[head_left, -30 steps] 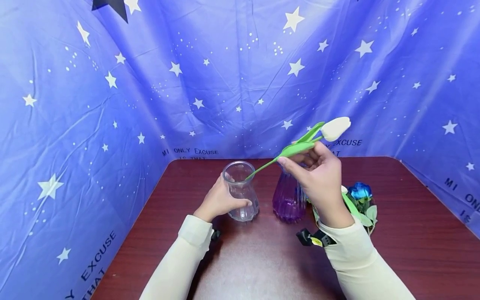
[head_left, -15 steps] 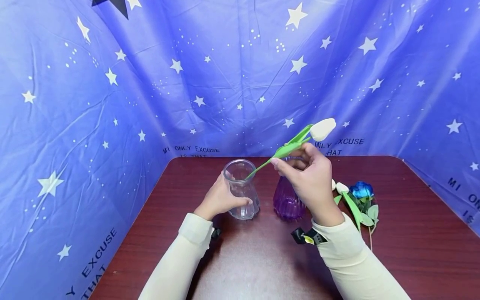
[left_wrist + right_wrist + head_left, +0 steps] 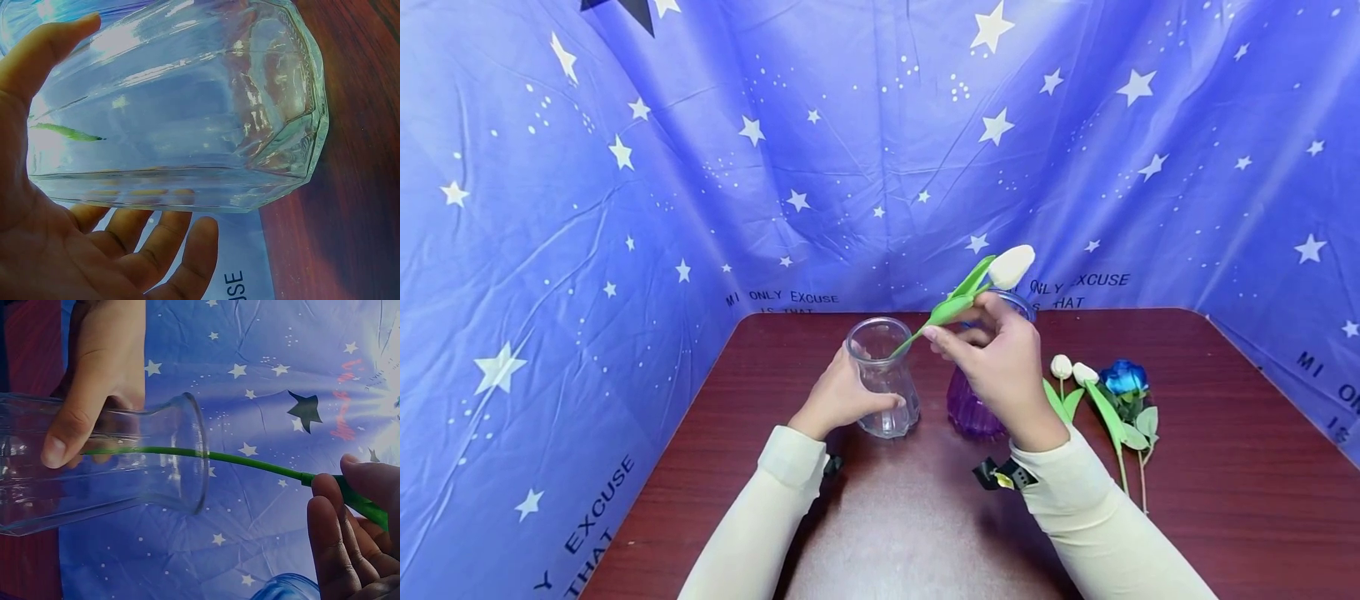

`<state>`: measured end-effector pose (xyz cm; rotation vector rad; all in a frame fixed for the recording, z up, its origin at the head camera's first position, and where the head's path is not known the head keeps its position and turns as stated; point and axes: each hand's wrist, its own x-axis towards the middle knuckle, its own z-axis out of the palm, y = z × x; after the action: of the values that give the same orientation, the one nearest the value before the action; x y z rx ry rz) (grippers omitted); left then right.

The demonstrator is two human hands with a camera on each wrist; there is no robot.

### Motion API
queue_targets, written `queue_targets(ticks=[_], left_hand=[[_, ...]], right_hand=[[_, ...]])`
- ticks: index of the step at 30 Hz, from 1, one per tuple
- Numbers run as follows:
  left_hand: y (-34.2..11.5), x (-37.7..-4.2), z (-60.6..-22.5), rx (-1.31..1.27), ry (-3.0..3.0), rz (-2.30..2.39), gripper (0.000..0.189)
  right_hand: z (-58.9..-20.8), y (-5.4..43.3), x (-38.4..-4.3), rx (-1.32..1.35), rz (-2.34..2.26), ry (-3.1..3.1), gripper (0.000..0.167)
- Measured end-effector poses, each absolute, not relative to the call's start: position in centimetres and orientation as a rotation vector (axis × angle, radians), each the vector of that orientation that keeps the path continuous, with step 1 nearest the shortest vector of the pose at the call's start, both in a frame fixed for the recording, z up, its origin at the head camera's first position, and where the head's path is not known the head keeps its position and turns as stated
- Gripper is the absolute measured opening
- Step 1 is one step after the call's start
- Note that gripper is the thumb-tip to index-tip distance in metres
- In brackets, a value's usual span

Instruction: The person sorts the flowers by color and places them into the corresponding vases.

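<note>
My left hand (image 3: 835, 396) grips a clear glass vase (image 3: 891, 417) from its left side, thumb across the front. The vase stands upright on the table. With thumb and fingertips my right hand (image 3: 1000, 367) pinches the green stem of a white tulip (image 3: 1012, 267) just below its leaves. The tulip leans, its bloom up and to the right, and its lower stem (image 3: 175, 451) is inside the vase mouth. In the left wrist view the stem's tip (image 3: 69, 132) shows through the glass, above the vase's thick base (image 3: 294, 125).
Behind my right hand stands a purple-blue glass vase (image 3: 970, 408), partly hidden. To the right lie two white tulips (image 3: 1084, 373) and a blue rose (image 3: 1124, 377) on the dark red table (image 3: 1240, 467). A starry blue cloth (image 3: 850, 167) hangs around the table.
My right hand and the tulip have moved left toward the clear vase, and the stem reaches deeper into it. More of the tulips at the right shows now. My left hand stays in place.
</note>
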<state>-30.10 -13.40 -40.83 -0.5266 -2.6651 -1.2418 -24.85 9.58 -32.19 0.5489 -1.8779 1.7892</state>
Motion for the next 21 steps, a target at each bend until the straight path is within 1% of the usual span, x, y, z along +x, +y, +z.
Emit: queue_targets(ticks=[7, 17, 21], left_hand=[[-13.4, -30.2, -40.8, -0.543, -2.664, -1.235, 0.106], [-13.4, -30.1, -40.8, -0.54, -2.661, -1.224, 0.109], [-13.3, -30.1, -40.7, -0.555, -2.652, -1.231, 0.109]], right_hand=[[-32.6, 9.2, -25.1, 0.493, 1.687, -1.991, 0.036], [-32.3, 8.1, -25.4, 0.568, 1.853, -1.923, 0.036], [-32.2, 7.6, -25.9, 0.586, 1.794, -1.958, 0.039]])
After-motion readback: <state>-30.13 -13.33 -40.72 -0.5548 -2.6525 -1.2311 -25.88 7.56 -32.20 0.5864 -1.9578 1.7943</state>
